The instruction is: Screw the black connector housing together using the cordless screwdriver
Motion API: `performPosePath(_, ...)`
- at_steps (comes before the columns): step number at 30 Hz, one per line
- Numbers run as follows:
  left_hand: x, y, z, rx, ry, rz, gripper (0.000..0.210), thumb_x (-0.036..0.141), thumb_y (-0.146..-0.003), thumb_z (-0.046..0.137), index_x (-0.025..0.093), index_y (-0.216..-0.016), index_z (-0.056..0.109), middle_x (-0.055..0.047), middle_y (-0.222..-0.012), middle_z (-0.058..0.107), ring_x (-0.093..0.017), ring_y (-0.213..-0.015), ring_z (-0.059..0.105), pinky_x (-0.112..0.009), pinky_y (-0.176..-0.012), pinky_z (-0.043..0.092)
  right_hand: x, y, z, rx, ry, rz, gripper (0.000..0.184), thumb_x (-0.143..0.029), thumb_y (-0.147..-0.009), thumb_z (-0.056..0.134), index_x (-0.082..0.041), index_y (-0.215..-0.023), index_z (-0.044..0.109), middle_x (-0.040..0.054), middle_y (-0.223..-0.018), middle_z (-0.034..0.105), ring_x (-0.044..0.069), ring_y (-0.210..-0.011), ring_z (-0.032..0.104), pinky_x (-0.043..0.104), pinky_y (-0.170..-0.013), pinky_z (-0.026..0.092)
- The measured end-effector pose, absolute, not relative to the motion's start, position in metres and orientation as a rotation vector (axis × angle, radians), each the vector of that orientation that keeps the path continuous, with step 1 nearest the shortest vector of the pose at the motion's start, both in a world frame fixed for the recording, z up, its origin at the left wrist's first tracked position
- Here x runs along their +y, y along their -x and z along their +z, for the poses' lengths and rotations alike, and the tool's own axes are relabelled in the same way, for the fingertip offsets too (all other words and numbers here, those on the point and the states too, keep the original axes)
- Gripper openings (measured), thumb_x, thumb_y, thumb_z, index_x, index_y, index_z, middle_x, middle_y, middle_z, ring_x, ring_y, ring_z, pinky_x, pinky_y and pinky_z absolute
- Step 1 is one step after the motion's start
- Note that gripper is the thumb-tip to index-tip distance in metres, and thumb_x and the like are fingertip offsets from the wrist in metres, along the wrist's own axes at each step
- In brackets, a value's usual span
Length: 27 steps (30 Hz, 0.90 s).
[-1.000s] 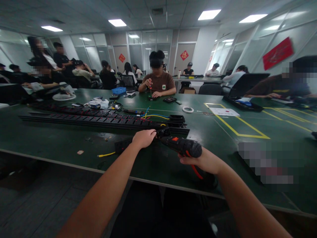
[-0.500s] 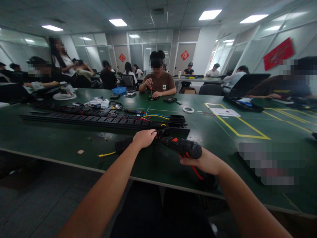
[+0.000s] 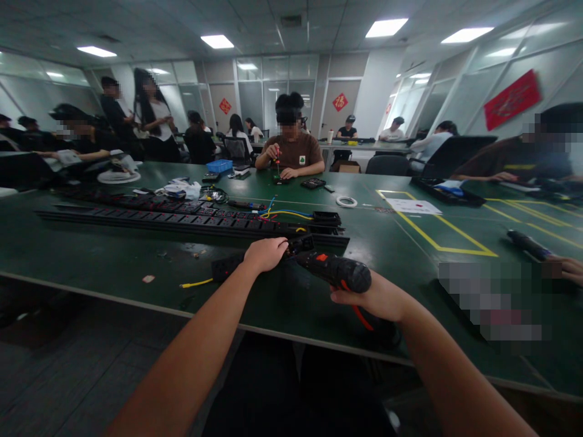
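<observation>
My right hand (image 3: 381, 296) is wrapped round the grip of a black and orange power drill (image 3: 337, 271), which points left and away from me. Its tip meets or nearly meets a small black housing (image 3: 300, 244); contact is hard to tell. My left hand (image 3: 265, 254) is closed round the near side of this black part, fingers partly hidden. Behind my left wrist lies a black block (image 3: 224, 267), and a yellow wire (image 3: 197, 283) sticks out to its left. Whether block and housing are one piece is hidden by the hand.
Long black power strips (image 3: 182, 223) lie just beyond my hands, with blue and yellow wires (image 3: 291, 212) behind. A white ring of tape (image 3: 346, 201) and a paper sheet (image 3: 413, 206) lie farther right. A co-worker's hand (image 3: 567, 267) is beside a dark tool (image 3: 528, 244) at right.
A co-worker's hand and a dark tool have come in at the right edge. Standing people at back left have shifted right. My hands and the drill stay nearly still.
</observation>
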State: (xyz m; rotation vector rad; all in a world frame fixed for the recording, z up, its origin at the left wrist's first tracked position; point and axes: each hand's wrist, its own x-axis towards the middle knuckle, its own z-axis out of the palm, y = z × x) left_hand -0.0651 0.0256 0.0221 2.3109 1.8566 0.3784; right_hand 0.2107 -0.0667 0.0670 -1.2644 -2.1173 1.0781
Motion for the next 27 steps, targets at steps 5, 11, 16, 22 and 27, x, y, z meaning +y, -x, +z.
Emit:
performPosePath(5,0.0247,0.0649,0.0222,1.863,-2.314,0.374,0.052,0.051,-0.102,0.029,0.033,-0.139,0.06,-0.002,-0.139,0.065,-0.027,-0.122,0.062,-0.038,-0.099,0.047,-0.0667,-0.2104,0.0676,-2.136,1.285,1.078,0.021,-0.034,-0.071,0.077,-0.019,-0.085,0.071,0.0004,-0.081,0.071,0.022,-0.079,0.064,0.037,-0.08,0.053)
performPosePath(11,0.0265,0.0652,0.0203,1.858,-2.311,0.387,0.051,0.051,-0.102,0.029,0.035,-0.138,0.061,-0.002,-0.138,0.065,-0.028,-0.121,0.063,-0.039,-0.097,0.048,-0.0666,-0.21,0.0683,-2.131,1.293,1.092,0.023,-0.032,-0.071,0.077,-0.019,-0.089,0.071,0.0017,-0.086,0.072,0.023,-0.083,0.065,0.039,-0.083,0.052)
performPosePath(16,0.0263,0.0646,0.0213,1.861,-2.312,0.377,0.052,0.051,-0.102,0.028,0.035,-0.138,0.061,-0.002,-0.138,0.065,-0.028,-0.12,0.063,-0.038,-0.096,0.048,-0.0669,-0.2099,0.0701,-2.041,1.302,1.174,0.027,-0.032,-0.068,0.078,-0.019,-0.091,0.071,0.0026,-0.09,0.074,0.025,-0.088,0.066,0.041,-0.09,0.052)
performPosePath(22,0.0248,0.0639,0.0234,1.864,-2.31,0.36,0.052,0.051,-0.102,0.027,0.035,-0.138,0.06,-0.002,-0.139,0.065,-0.027,-0.121,0.062,-0.038,-0.097,0.047,-0.0668,-0.2109,0.0723,-1.997,1.298,1.214,0.029,-0.032,-0.067,0.078,-0.019,-0.092,0.071,0.003,-0.091,0.074,0.025,-0.09,0.067,0.041,-0.091,0.051)
performPosePath(27,0.0262,0.0633,0.0221,1.856,-2.311,0.37,0.052,0.052,-0.102,0.028,0.035,-0.137,0.061,-0.002,-0.138,0.065,-0.028,-0.121,0.063,-0.038,-0.097,0.048,-0.065,-0.213,0.0703,-2.025,1.287,1.195,0.029,-0.031,-0.067,0.078,-0.018,-0.092,0.072,0.0034,-0.092,0.075,0.025,-0.091,0.067,0.041,-0.091,0.051)
